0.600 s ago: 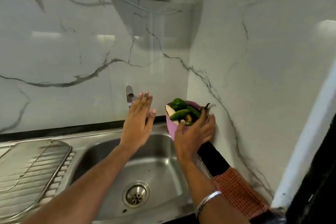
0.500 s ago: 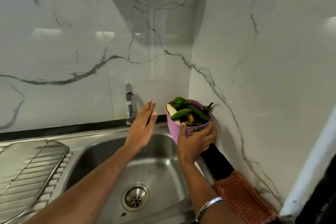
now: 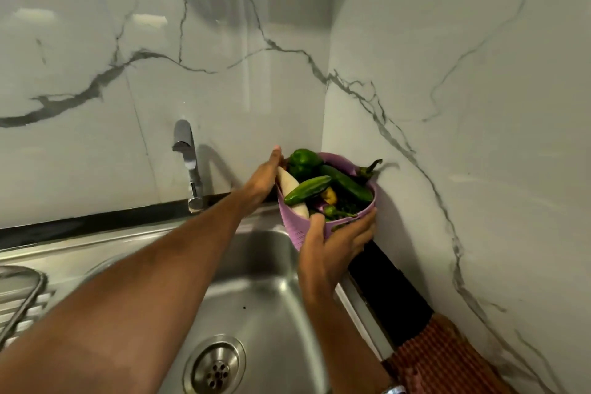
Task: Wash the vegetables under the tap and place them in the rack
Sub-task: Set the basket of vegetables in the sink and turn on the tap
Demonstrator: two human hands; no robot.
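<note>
A purple perforated basket (image 3: 295, 232) full of vegetables sits in the corner at the far right of the sink. Inside it lie a green capsicum (image 3: 303, 160), two cucumbers (image 3: 308, 189), a white radish (image 3: 289, 184) and a dark brinjal (image 3: 367, 169). My right hand (image 3: 335, 243) grips the basket's near rim and wall. My left hand (image 3: 263, 179) presses flat against the basket's left side by the radish. The chrome tap (image 3: 188, 163) stands left of the basket, with no water running.
The steel sink (image 3: 265, 297) with its drain (image 3: 217, 365) lies below my arms. A ribbed drainboard with a wire rack (image 3: 22, 297) is at the left edge. An orange cloth (image 3: 438, 358) lies on the black counter to the right. Marble walls close the corner.
My left hand moved right from near the tap onto the basket's left side. My right hand stayed on the basket. The camera moved closer and tilted down.
</note>
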